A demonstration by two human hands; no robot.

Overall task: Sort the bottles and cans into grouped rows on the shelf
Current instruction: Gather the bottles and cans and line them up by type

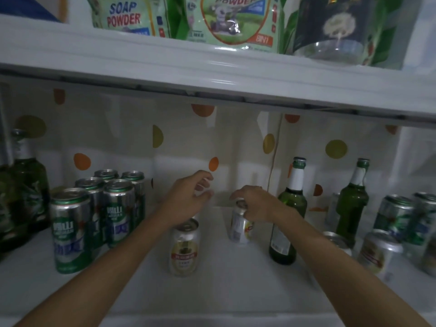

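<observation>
Lower shelf (224,291), dim light. My right hand (254,204) is gripping a pale can with a yellow mark (238,228) from above, fingers curled round its top rim; the can is leaning a little, and I cannot tell whether its base is touching the shelf. My left hand (191,192) is hovering in the air with fingers loosely bent and spread, holding nothing, just above and behind a gold-labelled can (184,249) that is standing upright near the front middle of the shelf. The two cans are sitting near each other but apart. To my left a cluster of green cans (70,230) is standing packed together in two short rows, touching or nearly so. Beyond them, at the far left edge, dark green bottles (26,185) are standing upright. Just right of my right wrist a green bottle with a white neck label (289,220) is standing upright, and a second green bottle (351,204) is standing further right and back. Mixed cans (396,215) are crowding the right end, some green, some pale, partly hidden behind my right forearm. A spotted sheet (118,138) is lining the back wall. On the shelf above, soap powder bags (122,15) are sitting beside a clear jar (330,31).
</observation>
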